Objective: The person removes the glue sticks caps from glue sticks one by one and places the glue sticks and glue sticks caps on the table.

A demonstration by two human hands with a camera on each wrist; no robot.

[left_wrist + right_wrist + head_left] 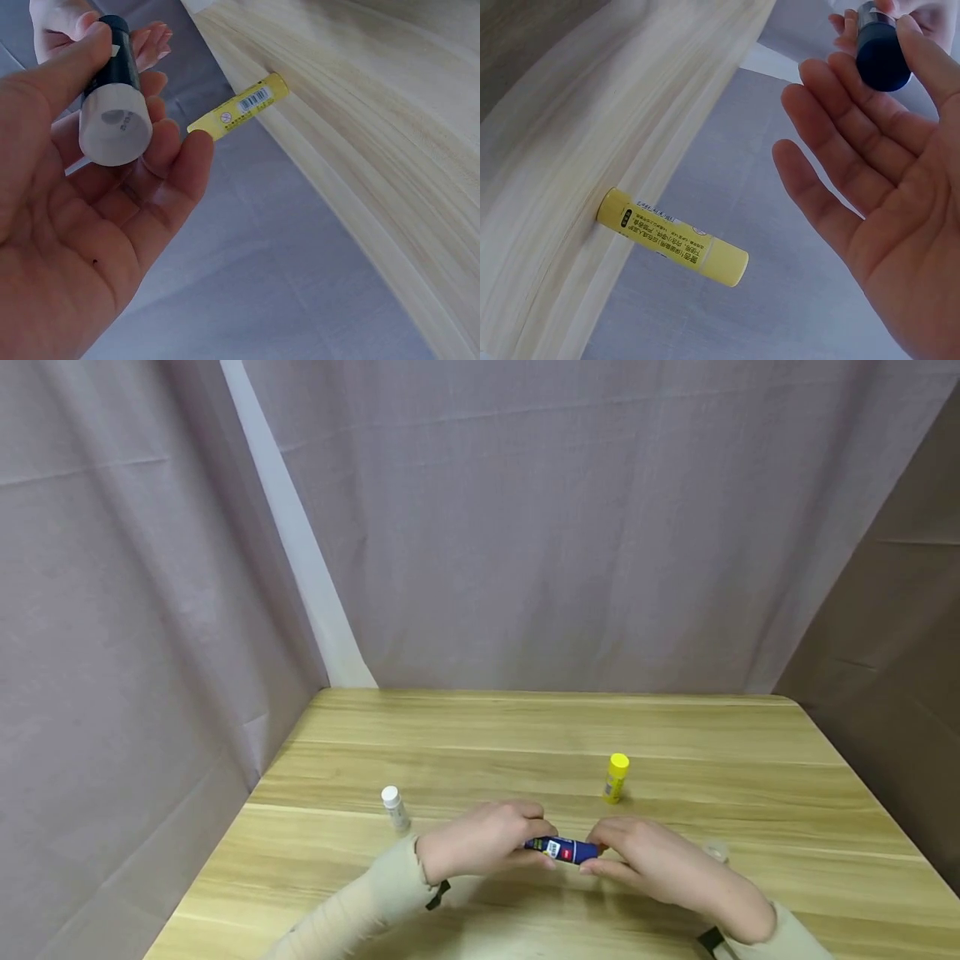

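Head view: I hold the blue stick (pixel 573 850) roughly level above the table (pixel 480 727), one hand at each end. My left hand (pixel 487 839) grips its left end; my right hand (pixel 660 864) pinches its right end between thumb and forefinger. A label with a red patch is visible on the barrel. The white stick (pixel 396 810) stands upright to the left of the blue stick, near my left wrist. The yellow stick (pixel 615 779) stands upright behind the blue stick and slightly to its right. A clear object (pixel 716 850), partly hidden by my right hand, is to the right of the blue stick; I cannot tell what it is. A grey curtain (pixel 487 527) hangs well behind the blue stick.

Left wrist view: The hollow white end (pixel 116 127) of the blue stick faces the camera. My left thumb presses one side of the dark barrel; my fingers curl round the other. My right hand is at the far end.

Right wrist view: The dark cap (pixel 883 64) of the blue stick faces the camera. My right thumb touches one side; the forefinger's contact is partly hidden. The remaining fingers extend, the little finger spread from the others.
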